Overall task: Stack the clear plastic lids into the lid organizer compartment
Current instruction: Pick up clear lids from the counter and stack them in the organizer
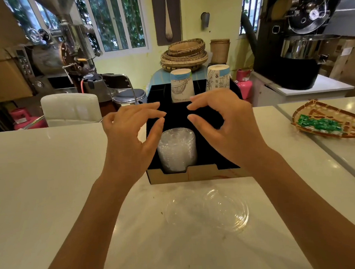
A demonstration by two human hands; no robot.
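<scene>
A black lid organizer point(196, 174) with a cardboard-coloured front stands on the white counter. A stack of clear plastic lids point(177, 149) fills its front left compartment. My left hand point(130, 137) and my right hand point(226, 122) hover above the organizer, one on each side of the stack. Both have their fingers apart and hold nothing. Two loose clear lids point(226, 210) lie on the counter in front of the organizer, between my forearms. They are hard to make out against the pale surface.
Two stacks of printed paper cups point(181, 84) stand in the organizer's rear compartments. A woven tray point(329, 121) with green sweets sits on the counter at the right. A white chair, a stool and roasting machines stand beyond the counter.
</scene>
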